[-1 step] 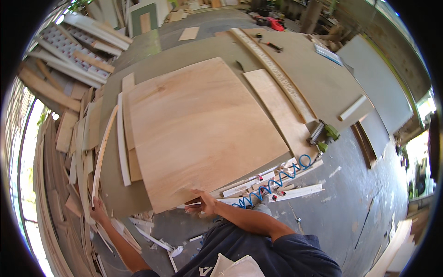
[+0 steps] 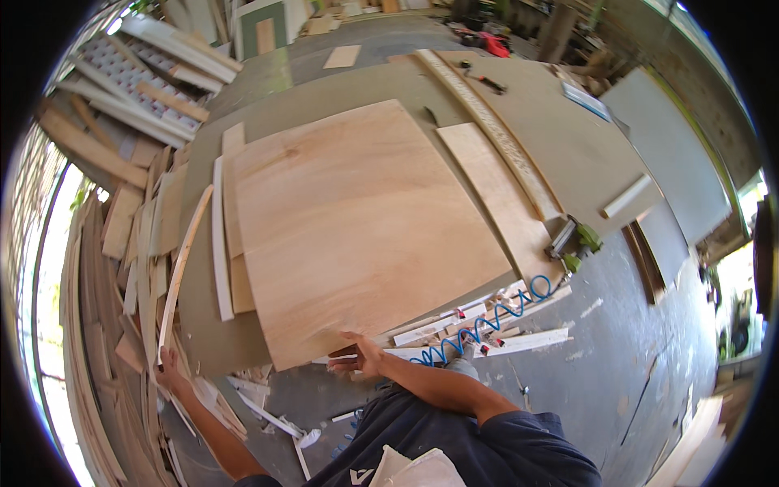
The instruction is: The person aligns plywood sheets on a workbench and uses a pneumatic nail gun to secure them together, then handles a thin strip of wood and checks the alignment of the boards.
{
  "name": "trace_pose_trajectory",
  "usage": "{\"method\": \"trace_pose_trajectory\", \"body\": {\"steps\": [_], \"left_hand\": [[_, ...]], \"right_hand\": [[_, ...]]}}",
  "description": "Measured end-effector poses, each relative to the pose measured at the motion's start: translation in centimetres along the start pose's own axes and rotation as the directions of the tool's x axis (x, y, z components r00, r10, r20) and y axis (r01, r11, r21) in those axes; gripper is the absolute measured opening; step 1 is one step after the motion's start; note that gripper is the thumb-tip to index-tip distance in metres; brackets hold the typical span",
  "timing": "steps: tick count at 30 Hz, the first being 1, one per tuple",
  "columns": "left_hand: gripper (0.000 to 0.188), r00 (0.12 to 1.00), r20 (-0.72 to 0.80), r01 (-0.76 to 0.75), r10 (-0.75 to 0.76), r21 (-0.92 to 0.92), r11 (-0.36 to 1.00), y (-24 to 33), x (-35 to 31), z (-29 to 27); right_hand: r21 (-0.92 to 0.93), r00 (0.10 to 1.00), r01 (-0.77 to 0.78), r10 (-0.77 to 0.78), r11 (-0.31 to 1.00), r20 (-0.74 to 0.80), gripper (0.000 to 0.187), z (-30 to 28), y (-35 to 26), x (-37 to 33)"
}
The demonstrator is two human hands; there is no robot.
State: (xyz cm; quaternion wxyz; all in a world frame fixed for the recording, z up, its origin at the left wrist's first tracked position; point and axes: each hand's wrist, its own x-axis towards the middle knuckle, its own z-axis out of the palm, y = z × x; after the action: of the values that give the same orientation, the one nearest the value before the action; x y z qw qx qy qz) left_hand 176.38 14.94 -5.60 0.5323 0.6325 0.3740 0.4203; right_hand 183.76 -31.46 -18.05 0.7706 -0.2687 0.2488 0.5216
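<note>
A large plywood sheet (image 2: 365, 219) lies on the broad grey-brown worktable board (image 2: 324, 101). My right hand (image 2: 359, 355) is at its near edge, thumb along the top and fingers curled at the rim. At the far left, my left hand (image 2: 168, 370) is closed round the lower end of a long thin wooden strip (image 2: 185, 264), which tilts up and away past the board's left side. Between strip and sheet lie a narrow white strip (image 2: 218, 243) and a pale wooden plank (image 2: 243, 284), partly under the sheet.
A coiled blue air hose (image 2: 479, 326) crosses white strips by my right forearm. A green nail gun (image 2: 580, 243) rests at a narrower plywood board (image 2: 499, 195). Beyond lies a long wooden batten (image 2: 495, 138). Stacked offcuts (image 2: 122, 219) crowd the left.
The scene sits slightly farther right in the picture. Both hands keep their hold on the same strip and sheet.
</note>
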Motion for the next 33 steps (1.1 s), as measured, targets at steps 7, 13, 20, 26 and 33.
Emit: {"method": "trace_pose_trajectory", "body": {"steps": [7, 13, 20, 26, 33], "left_hand": [[0.055, 0.948, -0.274, -0.206, 0.164, -0.131, 0.97, 7.3, -7.4, -8.9], [0.042, 0.792, -0.519, -0.366, 0.32, 0.015, 0.931, 12.8, -12.8, -14.5], [0.028, 0.747, -0.51, -0.571, 0.427, -0.162, 0.805, 9.5, -10.7, -24.8], [0.038, 0.913, -0.393, -0.201, 0.107, -0.207, 0.957, 4.0, -17.3, -10.1], [0.043, 0.923, -0.175, 0.275, -0.343, -0.327, 0.904, -0.9, -24.9, -0.3]], "right_hand": [[-0.217, 0.98, -0.157, 0.124, 0.963, -0.159, 0.047, -1.5, -0.2, -0.8], [-0.565, 0.999, 0.0, 0.028, 0.825, 0.04, 0.037, -2.6, -1.8, -4.2], [-0.195, 0.858, 0.476, -0.502, 0.857, -0.111, 0.04, -9.4, -8.5, -9.3], [0.172, 0.686, 0.722, -0.726, 0.67, -0.054, 0.068, -10.9, -11.0, -17.7], [-0.489, 0.303, 0.695, -0.832, 0.527, -0.465, 0.053, -18.3, -7.9, -17.9]]}}
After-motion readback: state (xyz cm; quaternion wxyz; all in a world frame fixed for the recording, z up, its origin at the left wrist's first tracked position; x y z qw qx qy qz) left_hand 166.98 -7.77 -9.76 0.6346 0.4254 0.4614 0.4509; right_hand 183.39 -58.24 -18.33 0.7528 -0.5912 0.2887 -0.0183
